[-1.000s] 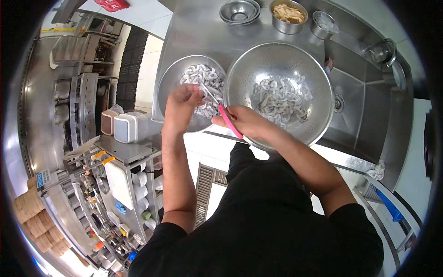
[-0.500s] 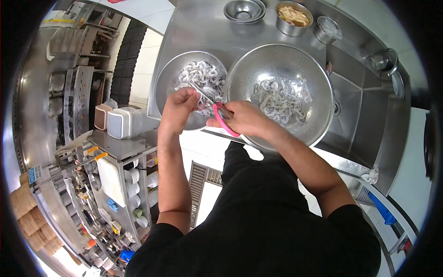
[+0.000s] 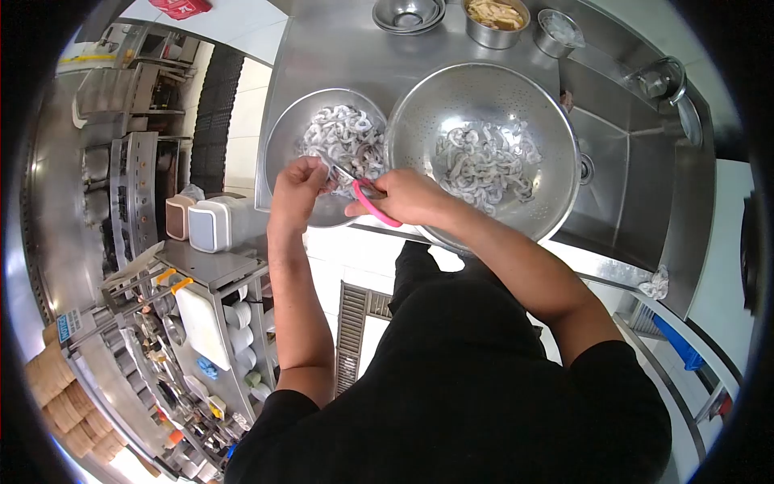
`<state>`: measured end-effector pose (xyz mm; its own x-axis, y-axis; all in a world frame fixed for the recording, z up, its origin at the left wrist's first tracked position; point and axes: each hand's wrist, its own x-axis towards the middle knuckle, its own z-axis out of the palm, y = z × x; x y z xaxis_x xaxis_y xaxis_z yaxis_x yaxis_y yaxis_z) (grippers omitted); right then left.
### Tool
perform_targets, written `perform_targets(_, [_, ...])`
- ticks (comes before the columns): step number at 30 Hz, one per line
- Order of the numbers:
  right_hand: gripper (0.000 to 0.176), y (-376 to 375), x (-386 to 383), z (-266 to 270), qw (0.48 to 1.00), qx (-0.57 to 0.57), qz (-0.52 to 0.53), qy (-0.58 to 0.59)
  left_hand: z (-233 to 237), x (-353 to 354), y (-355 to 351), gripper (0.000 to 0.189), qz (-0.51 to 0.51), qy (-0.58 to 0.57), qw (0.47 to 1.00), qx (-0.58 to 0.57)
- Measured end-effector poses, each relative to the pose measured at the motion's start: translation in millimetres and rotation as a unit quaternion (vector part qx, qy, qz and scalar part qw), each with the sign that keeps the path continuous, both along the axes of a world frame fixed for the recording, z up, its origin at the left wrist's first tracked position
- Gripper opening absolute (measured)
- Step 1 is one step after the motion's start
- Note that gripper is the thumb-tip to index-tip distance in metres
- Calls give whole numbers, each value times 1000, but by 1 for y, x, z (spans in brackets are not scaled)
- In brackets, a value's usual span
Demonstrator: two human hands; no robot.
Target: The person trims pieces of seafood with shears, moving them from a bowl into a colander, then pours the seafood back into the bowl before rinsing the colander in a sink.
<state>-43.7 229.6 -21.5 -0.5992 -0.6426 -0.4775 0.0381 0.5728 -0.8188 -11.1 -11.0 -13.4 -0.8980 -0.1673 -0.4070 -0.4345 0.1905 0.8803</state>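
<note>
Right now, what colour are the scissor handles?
Pink scissor handles, in the right hand; head view shows it best.

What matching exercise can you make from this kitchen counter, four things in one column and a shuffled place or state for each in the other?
Column one:
1. scissors
2. left hand
3. colander
4. stack of small bowls

Column two:
A. perforated, between the plain bowl and the sink
B. pink handles, held in the right hand
C. far edge of the counter, left of the tub of yellowish strips
D. pinched shut at the blade tips, over the plain bowl

Pairs: 1-B, 2-D, 3-A, 4-C.
</note>
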Motion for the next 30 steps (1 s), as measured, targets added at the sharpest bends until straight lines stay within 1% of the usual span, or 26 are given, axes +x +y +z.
perform_targets(4, [95,-4,-3,0,1000,7,21,-3,0,2,-3,12,-50,5,999,14])
perform_targets(8, [100,-9,-10,-2,999,11,32,7,1,2,0,11,-43,-9,999,27])
perform_targets(9, [96,-12,-12,-1,999,23,37,14,2,0,-1,11,-42,-9,999,27])
perform_targets(13, [90,-13,-11,-2,1000,-13,1,-5,4,-3,-4,10,-37,-10,999,9])
perform_targets(16, [87,-18,-13,-7,1000,-18,-7,9,1,-7,-8,12,-55,-2,998,-31])
perform_targets(18, [86,-18,-14,-6,1000,-16,-5,19,-4,-9,-11,13,-60,21,992,-111])
perform_targets(19, [88,-18,-15,-4,1000,-15,-7,9,-7,-12,-12,13,-63,32,986,-150])
perform_targets(21, [93,-18,-14,-1,1000,-15,-11,-10,-11,-19,-16,14,-81,57,960,-261])
perform_targets(22, [92,-18,-13,-1,999,-33,-23,-25,-11,-21,-17,15,-88,70,942,-315])
perform_targets(25, [90,-20,-12,-3,993,-82,-42,-67,-9,-24,-12,15,-88,49,900,-423])
perform_targets(27, [88,-21,-18,-10,989,-104,-46,-95,-25,-26,-22,15,-89,64,887,-448])
perform_targets(28, [85,-23,-20,-14,973,-153,-57,-165,-28,-29,-22,16,-93,73,881,-457])
perform_targets(29, [83,-28,-20,-19,949,-201,-69,-234,-31,-32,-22,18,-84,66,882,-458])
perform_targets(30, [81,-35,-21,-25,918,-250,-79,-298,-37,-35,-24,19,-95,76,873,-472])
